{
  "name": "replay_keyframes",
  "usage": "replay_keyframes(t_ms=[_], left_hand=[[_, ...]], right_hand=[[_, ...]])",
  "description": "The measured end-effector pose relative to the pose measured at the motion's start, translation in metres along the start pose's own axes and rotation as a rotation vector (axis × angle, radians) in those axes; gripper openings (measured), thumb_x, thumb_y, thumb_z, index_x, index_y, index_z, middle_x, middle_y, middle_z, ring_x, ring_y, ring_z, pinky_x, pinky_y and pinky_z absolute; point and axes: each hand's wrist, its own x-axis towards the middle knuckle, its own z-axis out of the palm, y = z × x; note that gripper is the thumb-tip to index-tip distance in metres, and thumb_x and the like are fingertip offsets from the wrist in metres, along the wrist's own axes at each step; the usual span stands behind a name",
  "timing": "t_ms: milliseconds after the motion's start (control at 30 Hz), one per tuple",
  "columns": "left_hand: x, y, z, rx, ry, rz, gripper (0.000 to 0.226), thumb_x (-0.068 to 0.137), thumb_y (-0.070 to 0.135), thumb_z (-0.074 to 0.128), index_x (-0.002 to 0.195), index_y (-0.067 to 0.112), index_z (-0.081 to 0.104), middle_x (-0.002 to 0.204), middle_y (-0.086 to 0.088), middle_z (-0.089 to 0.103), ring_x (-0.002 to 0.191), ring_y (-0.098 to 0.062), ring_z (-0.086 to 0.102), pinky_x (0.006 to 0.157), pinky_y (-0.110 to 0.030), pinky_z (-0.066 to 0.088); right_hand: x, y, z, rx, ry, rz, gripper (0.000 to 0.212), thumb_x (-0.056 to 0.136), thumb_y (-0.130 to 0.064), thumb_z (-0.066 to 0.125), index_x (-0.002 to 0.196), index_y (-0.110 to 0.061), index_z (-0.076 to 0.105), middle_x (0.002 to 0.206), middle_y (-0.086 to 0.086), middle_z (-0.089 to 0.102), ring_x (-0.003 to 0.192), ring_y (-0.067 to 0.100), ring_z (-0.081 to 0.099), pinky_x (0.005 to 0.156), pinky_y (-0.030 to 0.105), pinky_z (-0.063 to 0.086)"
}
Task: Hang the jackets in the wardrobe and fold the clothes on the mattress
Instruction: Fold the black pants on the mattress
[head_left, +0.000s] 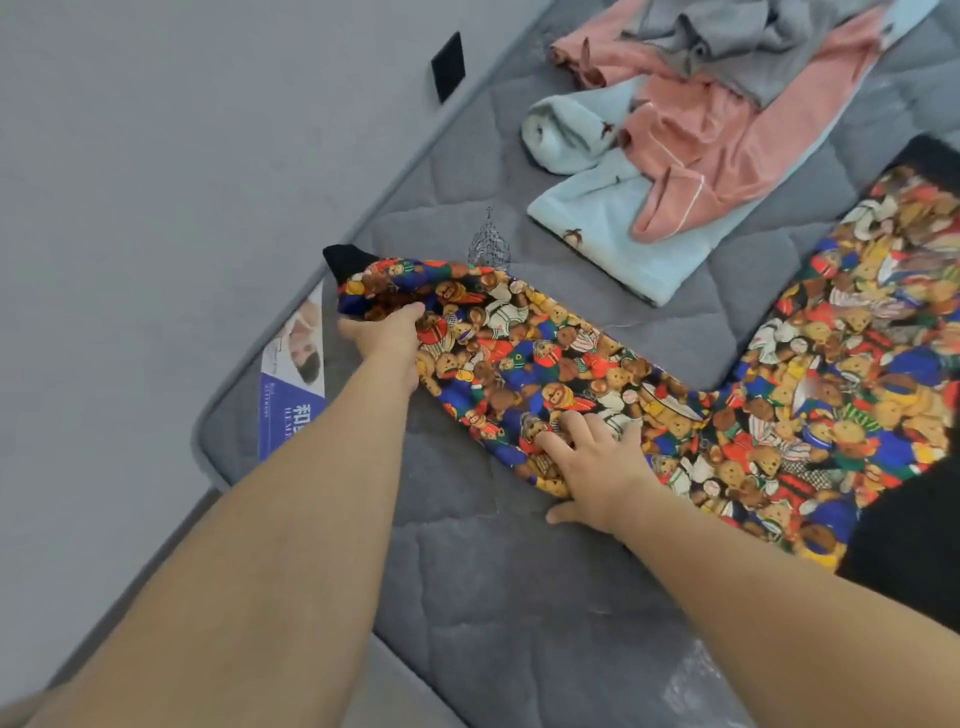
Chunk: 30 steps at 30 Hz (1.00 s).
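While my left hand pinches the sleeve end and my right hand presses flat, fingers spread, I'm folding the teddy-print top. Next, I judge, the cuff beyond my left fingertips swings over past my right fingers.

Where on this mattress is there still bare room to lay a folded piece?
Bare mattress lies between the forearms, and a smaller patch between the bear-print garment and the light blue garment. The far right corner is crowded with piled clothes.

Two hands, one bear-print garment, one mattress, and one pile of pink, blue and grey clothes.
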Motion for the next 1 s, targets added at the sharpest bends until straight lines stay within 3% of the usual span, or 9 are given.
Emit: replay_keyframes(t_ms=[100,233,400,567,667,733,833,933,1000], left_hand=[[0.031,0.015,-0.002,0.010,0.088,-0.101,0.075,0.081,0.021,0.073,0.146,0.018,0.035,0.136,-0.010,0.053,0.115,-0.034,0.059,0.090,-0.045,0.054],[0.034,0.028,-0.001,-0.123,-0.056,-0.142,0.038,0.080,0.019,0.074,0.116,0.011,0.062,0.103,-0.012,0.073,0.086,-0.032,0.072,0.075,-0.049,0.060],[-0.070,0.040,0.009,0.273,-0.008,0.504,0.022,0.088,0.025,0.056,0.102,0.008,0.057,0.096,-0.001,0.062,0.099,-0.027,0.062,0.090,-0.034,0.049],[-0.194,-0.002,0.037,0.442,-0.283,1.073,0.009,0.090,0.014,0.054,0.098,0.010,0.055,0.092,-0.005,0.057,0.080,-0.009,0.049,0.076,-0.016,0.040],[-0.269,-0.059,0.056,0.514,-0.568,1.382,0.026,0.090,0.014,0.053,0.107,-0.004,0.059,0.118,-0.017,0.059,0.111,-0.020,0.053,0.099,-0.027,0.042],[-0.318,-0.107,0.071,0.598,-0.786,1.530,0.024,0.087,0.014,0.054,0.099,-0.005,0.060,0.136,-0.022,0.053,0.131,-0.034,0.047,0.111,-0.043,0.038],[-0.392,-0.198,0.093,0.770,-1.075,1.711,0.015,0.081,0.012,0.054,0.091,0.004,0.061,0.142,-0.015,0.052,0.138,-0.035,0.042,0.110,-0.059,0.032],[-0.426,-0.283,0.095,1.442,-1.416,1.721,0.033,0.091,0.024,0.047,0.120,0.017,0.058,0.162,-0.001,0.024,0.151,-0.027,0.013,0.115,-0.065,0.008],[-0.424,-0.312,0.086,1.747,-1.375,1.683,0.050,0.096,0.039,0.041,0.145,0.026,0.039,0.166,0.003,0.001,0.152,-0.024,-0.010,0.116,-0.060,-0.013]], right_hand=[[0.008,0.012,0.007,-0.014,0.053,-0.036,0.093,0.075,-0.077,0.057,0.146,-0.034,0.016,0.150,0.004,0.020,0.138,0.029,0.024,0.106,0.056,0.026],[0.004,0.024,-0.002,0.062,0.073,-0.104,0.082,0.078,-0.072,0.059,0.143,-0.037,0.022,0.147,-0.001,0.023,0.134,0.024,0.027,0.108,0.046,0.027],[-0.037,0.054,-0.008,0.286,0.039,-0.087,0.087,0.080,-0.071,0.058,0.149,-0.032,0.024,0.153,-0.004,0.021,0.142,0.021,0.024,0.116,0.042,0.025],[-0.141,0.114,0.040,0.451,0.289,0.207,0.055,0.095,-0.053,0.047,0.139,-0.019,0.047,0.141,0.001,0.044,0.126,0.023,0.047,0.104,0.040,0.041],[-0.217,0.147,0.099,0.445,0.452,0.437,0.038,0.084,-0.023,0.065,0.121,-0.012,0.064,0.125,0.006,0.057,0.112,0.029,0.057,0.093,0.041,0.048],[-0.265,0.158,0.142,0.685,0.524,0.684,0.028,0.080,-0.005,0.062,0.107,-0.011,0.069,0.113,0.007,0.062,0.105,0.031,0.058,0.088,0.039,0.047],[-0.321,0.180,0.184,1.504,0.793,1.090,0.023,0.091,-0.004,0.048,0.087,-0.016,0.068,0.092,0.003,0.066,0.096,0.029,0.062,0.075,0.032,0.047],[-0.363,0.213,0.210,2.326,0.910,1.156,0.038,0.100,-0.045,0.038,0.095,-0.018,0.064,0.101,0.008,0.066,0.086,0.024,0.063,0.073,0.033,0.050],[-0.377,0.229,0.230,2.384,0.639,1.076,0.059,0.091,-0.069,0.038,0.111,-0.019,0.062,0.109,0.006,0.067,0.098,0.023,0.063,0.090,0.041,0.049]])
